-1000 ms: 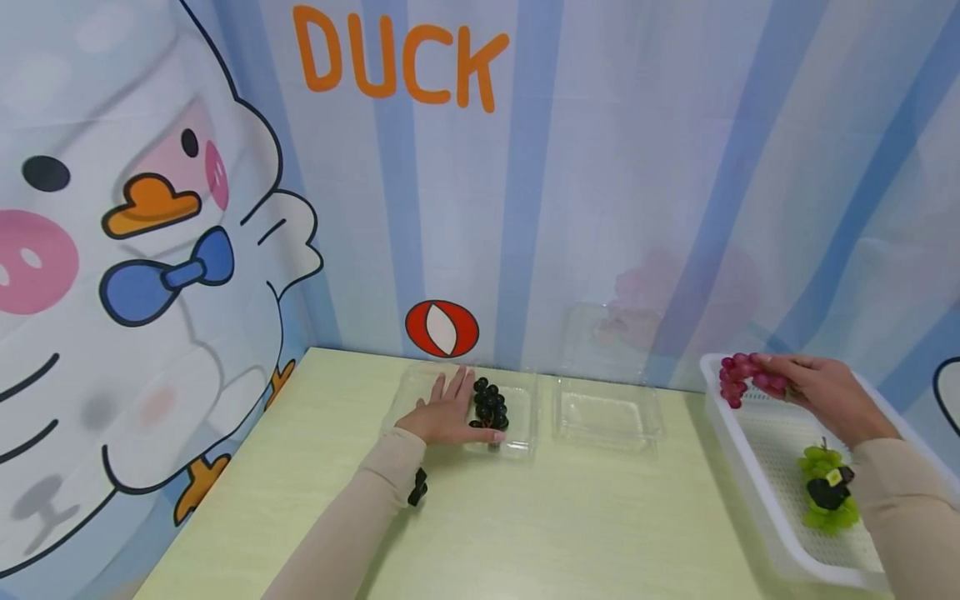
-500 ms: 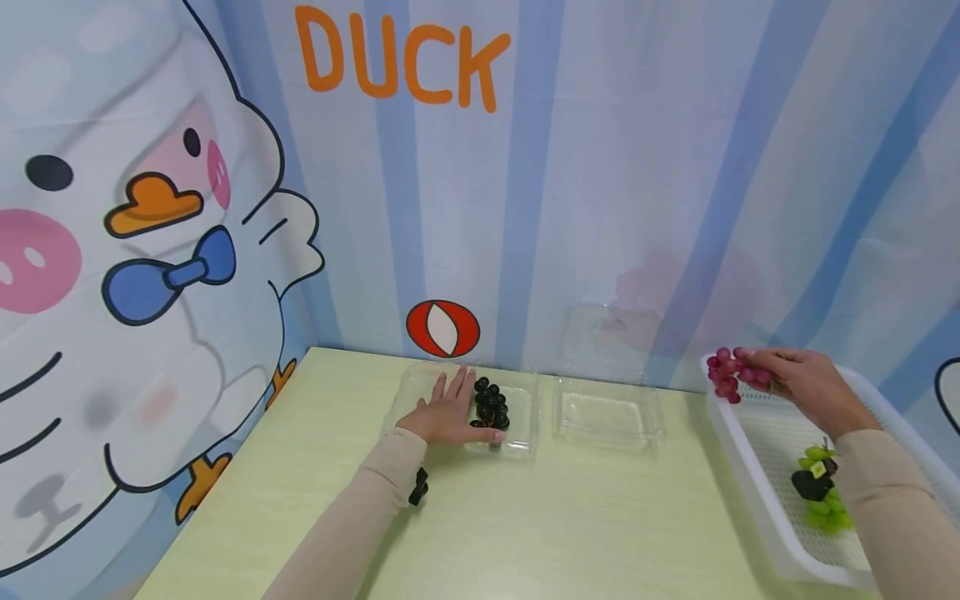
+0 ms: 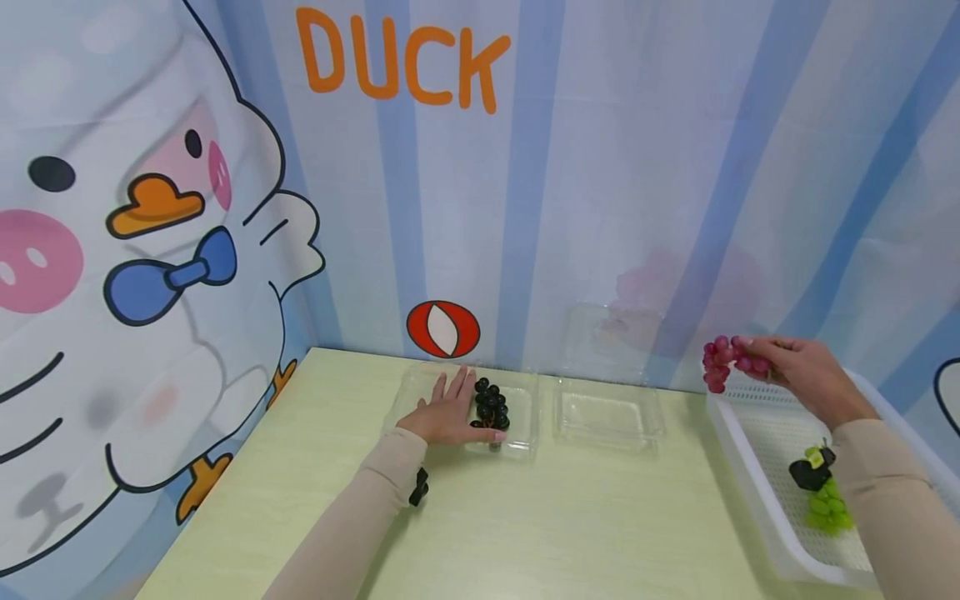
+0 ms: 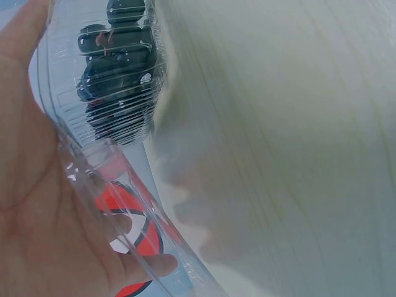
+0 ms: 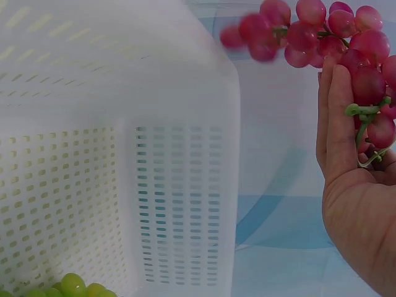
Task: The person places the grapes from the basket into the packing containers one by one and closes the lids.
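My right hand point(image 3: 813, 379) pinches a bunch of red grapes point(image 3: 722, 364) above the far left corner of the white basket. In the right wrist view the red grapes point(image 5: 368, 46) hang past my fingertips, with a green stem showing by the palm. My left hand point(image 3: 444, 412) lies with straight, spread fingers on a clear plastic container point(image 3: 522, 408), over its opened lid at the left. Black grapes point(image 3: 490, 403) sit inside this container beside my thumb. The left wrist view shows the black grapes point(image 4: 117, 68) through the clear wall.
A second clear container point(image 3: 607, 417) stands to the right, its lid point(image 3: 611, 342) raised toward the curtain. The white perforated basket point(image 3: 757, 483) at the right holds green grapes point(image 3: 828, 508). A printed curtain point(image 3: 622, 167) rises behind the table point(image 3: 525, 525).
My right hand has moved left and slightly up with the red grapes, from over the basket to its far left corner. My left hand has stayed in place.
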Motion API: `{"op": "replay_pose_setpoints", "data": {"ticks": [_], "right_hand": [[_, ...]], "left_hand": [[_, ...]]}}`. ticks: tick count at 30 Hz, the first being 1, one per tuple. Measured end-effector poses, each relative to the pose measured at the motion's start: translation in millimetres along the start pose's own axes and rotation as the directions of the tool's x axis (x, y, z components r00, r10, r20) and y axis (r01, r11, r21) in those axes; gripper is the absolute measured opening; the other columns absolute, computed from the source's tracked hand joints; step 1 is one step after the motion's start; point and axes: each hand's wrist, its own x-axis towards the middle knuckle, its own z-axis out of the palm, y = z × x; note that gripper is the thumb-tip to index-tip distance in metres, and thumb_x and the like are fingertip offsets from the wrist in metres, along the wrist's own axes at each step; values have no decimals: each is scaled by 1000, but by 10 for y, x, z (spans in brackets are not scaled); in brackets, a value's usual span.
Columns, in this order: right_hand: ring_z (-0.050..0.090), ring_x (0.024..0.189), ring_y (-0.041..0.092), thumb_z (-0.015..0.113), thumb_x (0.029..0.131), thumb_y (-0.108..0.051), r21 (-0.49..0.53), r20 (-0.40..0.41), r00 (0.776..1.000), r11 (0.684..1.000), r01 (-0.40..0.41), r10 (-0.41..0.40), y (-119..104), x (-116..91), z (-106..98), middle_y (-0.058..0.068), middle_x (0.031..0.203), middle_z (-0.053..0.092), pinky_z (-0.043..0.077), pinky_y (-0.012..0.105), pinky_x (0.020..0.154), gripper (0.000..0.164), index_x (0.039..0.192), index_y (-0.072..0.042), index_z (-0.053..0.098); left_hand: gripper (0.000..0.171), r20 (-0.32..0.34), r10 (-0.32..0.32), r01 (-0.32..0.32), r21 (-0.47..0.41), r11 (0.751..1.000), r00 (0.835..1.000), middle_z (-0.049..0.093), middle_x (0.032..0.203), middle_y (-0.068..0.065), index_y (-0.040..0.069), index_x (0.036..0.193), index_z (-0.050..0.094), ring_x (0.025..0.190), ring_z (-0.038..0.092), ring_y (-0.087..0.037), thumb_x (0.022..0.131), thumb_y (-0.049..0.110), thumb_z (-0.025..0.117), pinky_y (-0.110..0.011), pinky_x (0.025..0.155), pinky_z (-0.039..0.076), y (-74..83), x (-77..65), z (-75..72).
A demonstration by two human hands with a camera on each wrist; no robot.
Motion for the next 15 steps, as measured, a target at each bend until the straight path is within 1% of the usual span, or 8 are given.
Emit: {"op": "replay_pose_setpoints", "data": {"ticks": [7, 10, 11, 15], "right_hand": [[69, 88, 4, 65, 100, -36, 35, -2, 1000, 999, 10, -10, -68, -8, -6, -11, 99, 73, 59, 23, 78, 26, 118, -20, 75], [70, 88, 4, 65, 100, -37, 18, -8, 1000, 999, 29, -29, -80, -6, 22, -12, 100, 72, 59, 23, 77, 26, 119, -22, 74], [70, 89, 5, 65, 99, -38, 7, -7, 999, 999, 34, -34, -92, -7, 41, -12, 100, 72, 59, 23, 77, 30, 122, -20, 72], [69, 92, 5, 62, 99, -47, -104, -4, 999, 994, 34, -34, -159, 1, 122, -15, 101, 71, 58, 21, 79, 56, 139, -8, 59]], "left_hand": [[130, -4, -1, 1, -1, 1000, 1000, -9, 172, -2, 18, 165, -2, 156, -7, -41, 74, 93, 52, -74, 114, 19, 12, -16, -15], [129, -6, 0, 0, 0, 1000, 1000, -8, 172, -2, 18, 165, -1, 156, -7, -41, 74, 92, 52, -74, 114, 19, 20, -27, -19], [129, -7, 1, -1, 0, 1000, 1000, -7, 172, -3, 18, 165, -1, 156, -6, -42, 75, 92, 53, -74, 114, 19, 21, -29, -17], [129, -13, 4, -4, -1, 1000, 1000, -6, 172, -3, 17, 165, 0, 156, -5, -42, 75, 91, 53, -75, 113, 19, 21, -26, -10]]}}
